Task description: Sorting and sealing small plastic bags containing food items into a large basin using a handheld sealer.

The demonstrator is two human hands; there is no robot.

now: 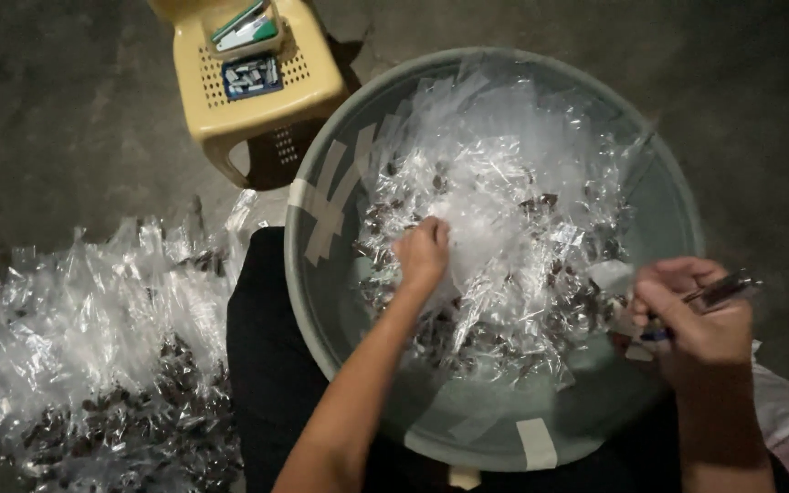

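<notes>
Your left hand reaches into the middle of a wide grey-green basin, fingers curled down and closed on the heap of small clear plastic packets that fills it; each packet holds dark brown pieces, and which single packet you have pinched cannot be told from the tangle. The heap lies across the basin's centre and far side, leaving the near wall bare. Your right hand hovers at the basin's right rim, closed in a fist around a slim stapler with a metal top that juts out to the right, a touch of blue showing below the fingers. Strips of pale tape patch the basin's left wall, and another strip sits on the near rim. The basin rests against your dark-clothed lap. To the left, on the concrete floor, lies a second, larger pile of the same filled clear packets, well apart from both hands. Beyond it, at the top of the view, stands a yellow plastic stool carrying a small blue box of staples and a green-and-white packet.
</notes>
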